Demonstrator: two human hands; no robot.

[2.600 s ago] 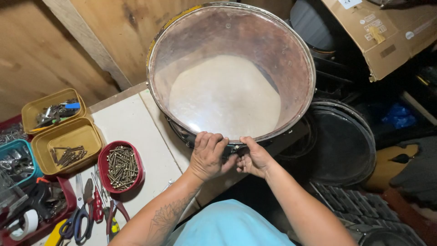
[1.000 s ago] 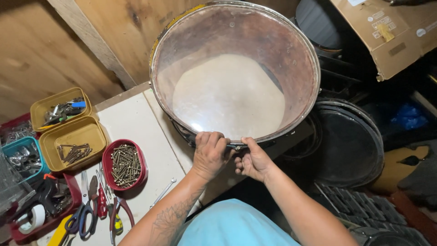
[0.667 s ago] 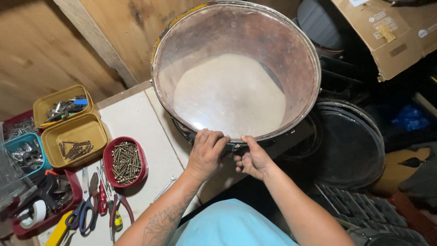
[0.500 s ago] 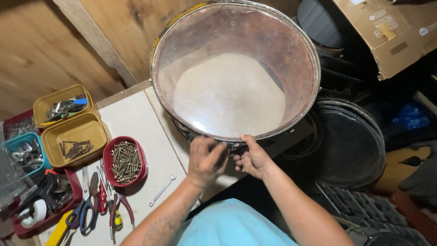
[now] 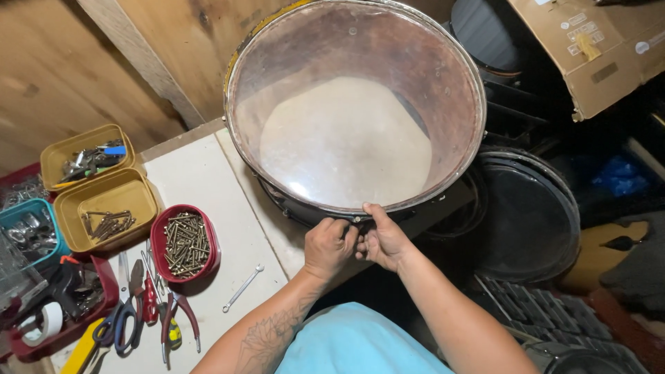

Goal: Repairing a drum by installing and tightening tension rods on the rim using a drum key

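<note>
A large drum (image 5: 353, 104) with a clear head and a metal hoop stood tilted on the far edge of the white desk (image 5: 201, 187), leaning toward the wooden wall, and its near rim was the lowest part. Both hands met at this near rim, just under the hoop. The left hand (image 5: 330, 247) was curled into a closed grip on a small part at the drum's edge, but the fingers hid what exactly it pinched. The right hand (image 5: 384, 239) touched it from the side, with the thumb laid up on the hoop and the fingers folded under the shell; this grip was closed on the rim of the drum. So the drum rose above and beyond both hands. On the desk, left of the arms, lay a small wrench (image 5: 242, 287), well apart from the hands. Farther left stood a red tray of screws (image 5: 184, 241), two yellow trays (image 5: 104, 208) with small metal parts, and pliers (image 5: 173, 318) beside scissors (image 5: 118, 325).
</note>
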